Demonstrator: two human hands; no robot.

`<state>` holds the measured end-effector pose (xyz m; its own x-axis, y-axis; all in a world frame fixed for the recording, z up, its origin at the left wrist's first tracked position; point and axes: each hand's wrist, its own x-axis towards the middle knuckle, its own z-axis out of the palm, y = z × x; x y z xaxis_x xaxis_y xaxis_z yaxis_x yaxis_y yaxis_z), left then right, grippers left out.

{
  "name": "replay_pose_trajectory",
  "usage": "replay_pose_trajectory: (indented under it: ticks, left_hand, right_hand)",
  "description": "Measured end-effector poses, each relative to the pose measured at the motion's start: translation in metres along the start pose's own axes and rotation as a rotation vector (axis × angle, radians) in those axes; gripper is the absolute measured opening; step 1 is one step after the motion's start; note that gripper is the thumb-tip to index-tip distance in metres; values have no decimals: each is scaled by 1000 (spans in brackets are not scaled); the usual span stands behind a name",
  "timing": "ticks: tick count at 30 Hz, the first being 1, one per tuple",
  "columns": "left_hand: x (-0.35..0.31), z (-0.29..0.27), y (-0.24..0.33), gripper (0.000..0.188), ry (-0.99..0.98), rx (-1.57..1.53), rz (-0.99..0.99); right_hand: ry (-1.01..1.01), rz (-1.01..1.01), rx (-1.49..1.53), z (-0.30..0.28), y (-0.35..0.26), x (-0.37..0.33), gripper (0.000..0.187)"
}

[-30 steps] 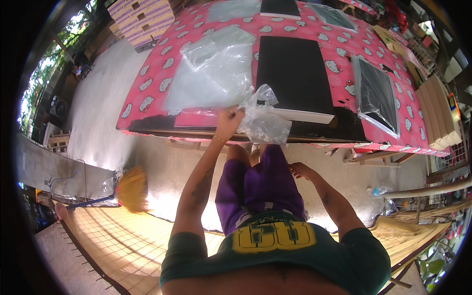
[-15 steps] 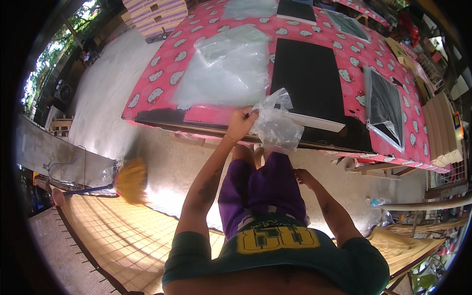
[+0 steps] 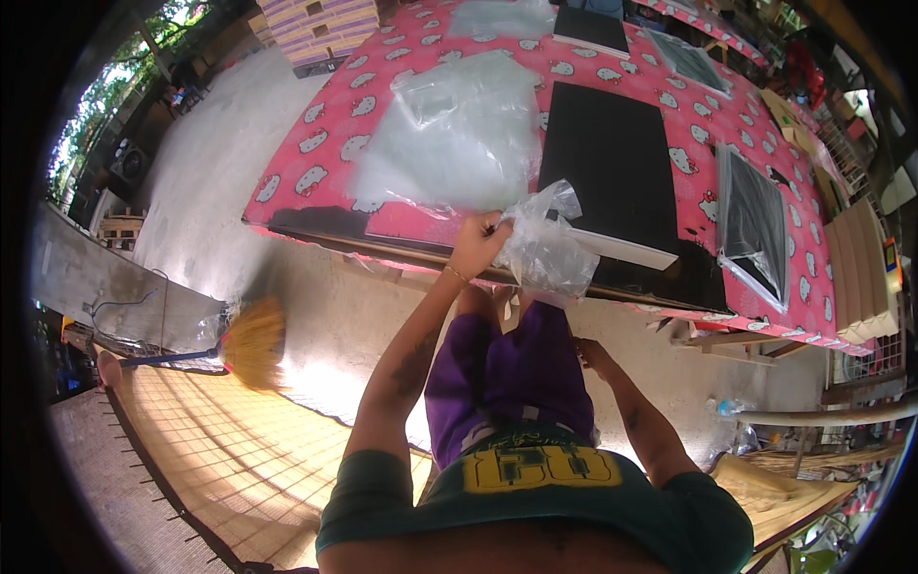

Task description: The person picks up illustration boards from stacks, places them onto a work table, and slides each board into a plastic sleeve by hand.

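Observation:
My left hand (image 3: 480, 242) is at the table's near edge, its fingers closed on a crumpled clear plastic bag (image 3: 550, 251). The bag hangs partly over the edge and overlaps the near corner of a black board (image 3: 607, 163) with a white edge. Just beyond that hand lies a flat pile of clear plastic sleeves (image 3: 449, 139). Lower down, beside my purple shorts, my right hand (image 3: 595, 354) hangs with loosely bent fingers and nothing visible in it.
The pink patterned table (image 3: 306, 177) also bears a plastic-wrapped black panel (image 3: 753, 225) at right and another black board (image 3: 590, 31) farther back. Stacked purple-and-tan pieces (image 3: 320, 29) rise at far left. A yellow broom (image 3: 253, 344) lies at left by a tan mat (image 3: 220, 430).
The view has shifted slightly, so the table sits a little lower and farther right. My left hand keeps hold of the plastic bag; my right hand stays by the shorts.

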<state>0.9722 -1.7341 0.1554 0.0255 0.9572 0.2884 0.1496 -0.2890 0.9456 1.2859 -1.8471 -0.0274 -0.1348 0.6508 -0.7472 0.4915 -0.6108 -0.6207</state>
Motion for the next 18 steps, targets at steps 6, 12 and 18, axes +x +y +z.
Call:
replay_pose_trajectory:
  ticks: [6,12,18]
  left_hand:
    - [1,0,5,18,-28,21,61]
    - [4,8,17,17,-67,-3,35]
    - [-10,-15,1,12,-48,111,-26]
  right_hand:
    - [-14,-55,-14,0,0,0,45]
    - [77,-307,-360,-1,25,13,43]
    - [170,-607,-692,-21,-91,-74,39]
